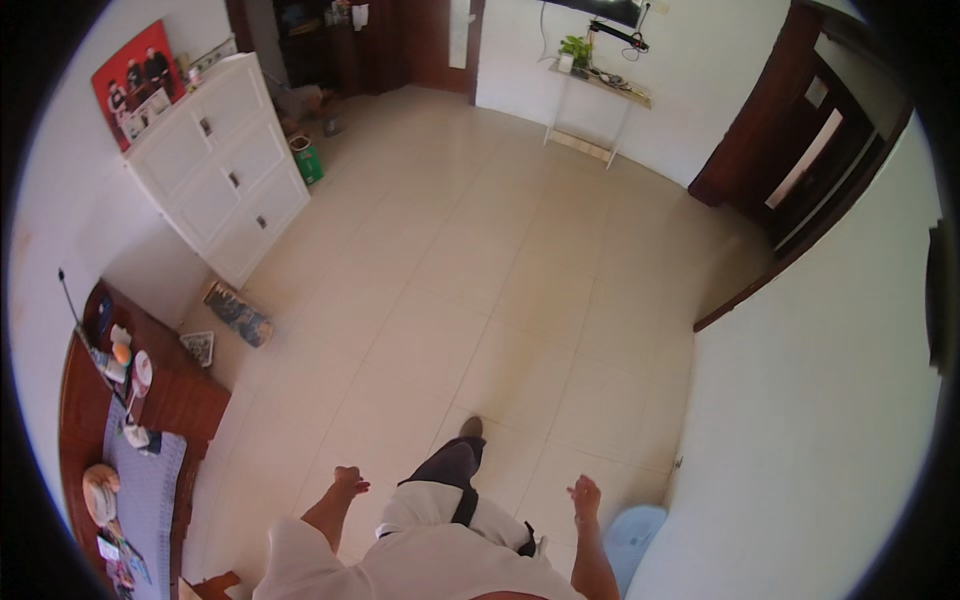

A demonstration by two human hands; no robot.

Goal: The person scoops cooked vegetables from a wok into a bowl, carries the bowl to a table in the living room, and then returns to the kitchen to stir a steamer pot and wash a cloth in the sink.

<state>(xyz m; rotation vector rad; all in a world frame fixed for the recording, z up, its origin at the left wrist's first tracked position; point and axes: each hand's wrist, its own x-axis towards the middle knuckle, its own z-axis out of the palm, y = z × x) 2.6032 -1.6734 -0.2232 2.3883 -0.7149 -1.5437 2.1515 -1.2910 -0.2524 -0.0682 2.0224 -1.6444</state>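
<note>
My left hand (349, 480) hangs in the air to the left of my body, fingers loosely curled and partly apart, with nothing seen in it. On the other side, my right hand (585, 496) is also raised off my body and appears to hold nothing. Neither hand touches any furniture. A light blue plastic basin or stool (634, 529) stands beside my right forearm, against the wall. Below me, one shoe (472, 427) is forward on the beige tiled floor (480, 262), under a dark trouser leg (450, 461).
A white cabinet (225, 172), a patterned cylindrical object (238, 313) and a small white basket (198, 348) stand left. The brown wooden furniture (180, 397) carries clutter. A narrow table (600, 84) with a plant (576, 49) stands ahead. A dark doorway (810, 150) opens at right.
</note>
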